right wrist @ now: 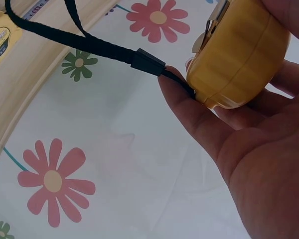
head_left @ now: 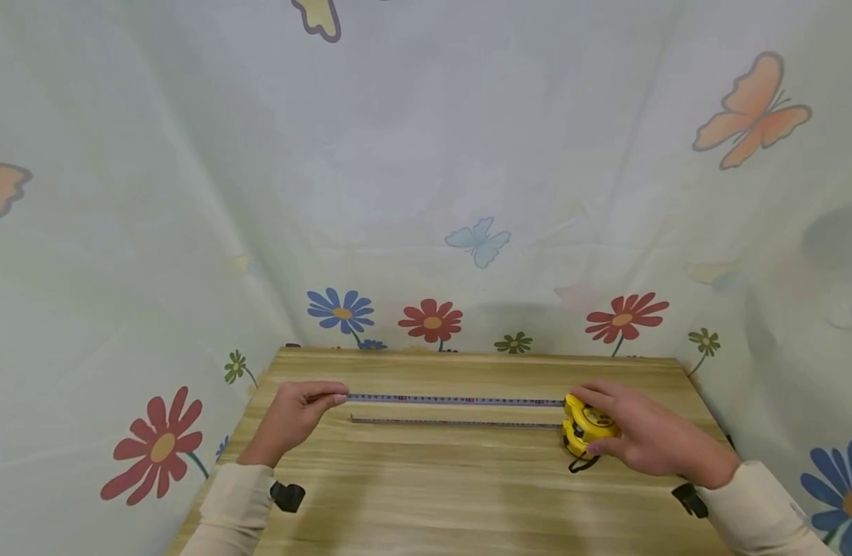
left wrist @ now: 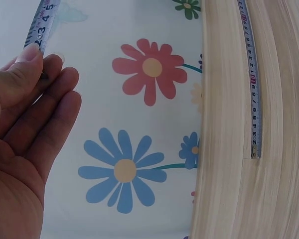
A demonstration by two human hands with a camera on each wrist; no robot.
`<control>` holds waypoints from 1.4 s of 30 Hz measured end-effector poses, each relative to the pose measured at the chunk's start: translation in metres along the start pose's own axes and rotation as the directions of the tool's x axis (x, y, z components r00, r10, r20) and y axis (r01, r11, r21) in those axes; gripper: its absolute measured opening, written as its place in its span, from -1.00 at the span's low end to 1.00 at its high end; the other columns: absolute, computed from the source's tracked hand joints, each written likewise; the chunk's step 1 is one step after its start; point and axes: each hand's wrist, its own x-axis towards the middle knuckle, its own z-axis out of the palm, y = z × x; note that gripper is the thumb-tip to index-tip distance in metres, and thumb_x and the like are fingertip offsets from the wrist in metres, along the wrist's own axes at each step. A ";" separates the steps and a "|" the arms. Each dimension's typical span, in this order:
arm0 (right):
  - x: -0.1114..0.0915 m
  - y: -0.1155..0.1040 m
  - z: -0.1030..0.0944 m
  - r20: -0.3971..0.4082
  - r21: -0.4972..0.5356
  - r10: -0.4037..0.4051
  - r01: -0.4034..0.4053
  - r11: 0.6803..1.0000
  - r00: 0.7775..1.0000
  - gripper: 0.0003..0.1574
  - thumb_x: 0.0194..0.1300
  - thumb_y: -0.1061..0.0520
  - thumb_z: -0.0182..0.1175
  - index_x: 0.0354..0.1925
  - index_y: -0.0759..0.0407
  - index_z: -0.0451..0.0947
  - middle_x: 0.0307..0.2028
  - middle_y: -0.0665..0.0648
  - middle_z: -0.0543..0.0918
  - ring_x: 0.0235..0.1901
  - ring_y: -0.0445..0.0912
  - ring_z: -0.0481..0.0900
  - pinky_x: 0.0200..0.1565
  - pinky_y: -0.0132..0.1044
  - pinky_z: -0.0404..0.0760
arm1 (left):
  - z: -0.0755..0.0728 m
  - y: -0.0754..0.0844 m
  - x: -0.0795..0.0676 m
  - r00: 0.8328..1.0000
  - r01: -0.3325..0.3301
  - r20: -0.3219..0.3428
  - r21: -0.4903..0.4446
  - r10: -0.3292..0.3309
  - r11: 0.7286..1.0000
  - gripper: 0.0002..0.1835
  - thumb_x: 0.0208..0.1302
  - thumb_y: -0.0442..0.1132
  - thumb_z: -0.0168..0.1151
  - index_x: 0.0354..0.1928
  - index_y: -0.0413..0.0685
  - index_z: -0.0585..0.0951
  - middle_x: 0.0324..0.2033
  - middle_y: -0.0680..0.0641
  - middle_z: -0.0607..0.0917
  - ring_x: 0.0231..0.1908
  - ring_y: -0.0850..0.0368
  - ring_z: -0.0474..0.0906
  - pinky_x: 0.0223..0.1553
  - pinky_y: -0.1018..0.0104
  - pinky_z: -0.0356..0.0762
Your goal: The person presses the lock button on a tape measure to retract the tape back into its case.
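My left hand (head_left: pixel 293 417) pinches the end of a pulled-out tape blade (head_left: pixel 436 399) between thumb and fingertips; its low numbers show beside the thumb in the left wrist view. Across from it, my right hand (head_left: pixel 644 428) grips the yellow tape measure (right wrist: pixel 239 59) that this blade runs into. A black strap (right wrist: pixel 104 47) hangs from the case. A second yellow tape measure (right wrist: pixel 2 40) sits on the table, partly hidden behind the held one in the head view. Its extended blade (left wrist: pixel 253 79) lies along the wood, roughly parallel to the held blade and nearer to me.
Both blades stretch over a wood-grain table (head_left: pixel 432 486). Behind the table's far edge and at both sides hangs a pale cloth (head_left: pixel 495 139) printed with flowers and butterflies. Dark wrist straps (head_left: pixel 286 496) show at both light sleeves.
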 end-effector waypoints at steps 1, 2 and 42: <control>0.000 0.000 0.000 0.004 0.006 0.005 -0.005 1.000 1.000 -0.13 0.34 -0.04 0.44 0.48 0.17 0.40 0.40 0.21 0.49 0.19 0.02 0.59 0.13 -0.01 0.68 | 0.000 0.000 0.000 1.000 0.003 0.002 0.000 -0.003 1.000 -0.83 0.41 -0.29 0.36 -0.05 0.02 0.84 -0.14 -0.03 0.87 -0.16 0.19 0.82 -0.17 0.36 0.74; 0.000 0.000 0.000 0.006 0.009 0.008 -0.008 1.000 1.000 -0.13 0.34 -0.05 0.44 0.48 0.17 0.39 0.40 0.21 0.48 0.19 0.01 0.59 0.12 -0.02 0.68 | 0.000 0.001 0.000 1.000 0.009 0.005 -0.002 -0.009 1.000 -0.83 0.41 -0.28 0.35 -0.05 0.02 0.84 -0.13 -0.03 0.87 -0.15 0.17 0.82 -0.17 0.35 0.74; 0.011 -0.010 -0.005 0.019 -0.017 -0.005 0.005 1.000 1.000 -0.18 0.35 -0.06 0.42 0.45 0.19 0.43 0.38 0.23 0.50 0.16 0.00 0.60 0.12 0.01 0.68 | -0.001 0.002 -0.002 1.000 0.011 0.016 -0.027 -0.011 1.000 -0.83 0.41 -0.29 0.35 -0.06 0.03 0.84 -0.15 -0.01 0.87 -0.21 0.25 0.79 -0.21 0.37 0.71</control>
